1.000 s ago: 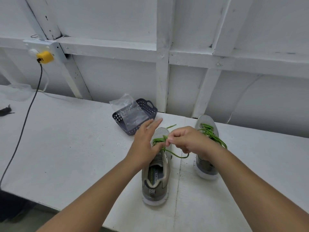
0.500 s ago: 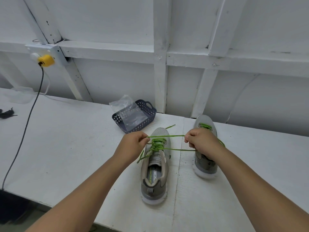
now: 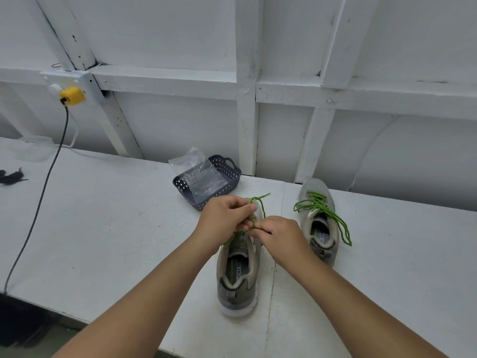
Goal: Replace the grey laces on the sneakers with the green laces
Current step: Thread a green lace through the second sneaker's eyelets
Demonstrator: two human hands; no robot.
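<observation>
Two grey sneakers stand on the white table, heels toward me. The left sneaker [image 3: 238,275] carries a green lace [image 3: 259,201] that loops up past my fingers. My left hand [image 3: 225,219] and my right hand [image 3: 280,235] meet over its tongue, and both pinch the green lace between thumb and fingers. The lacing under my hands is hidden. The right sneaker [image 3: 320,228] stands apart to the right, laced with a second green lace [image 3: 335,218] whose loops hang over its right side.
A dark perforated basket [image 3: 229,174] with a clear plastic bag [image 3: 200,174] stands just behind the left sneaker. A black cable [image 3: 44,184] runs from a yellow plug [image 3: 71,95] across the table's left part. Dark laces [image 3: 11,174] lie at the far left edge.
Half a second ago my hands were apart, pulling the green lace taut sideways. Now they have come together over the left sneaker, holding the lace close in.
</observation>
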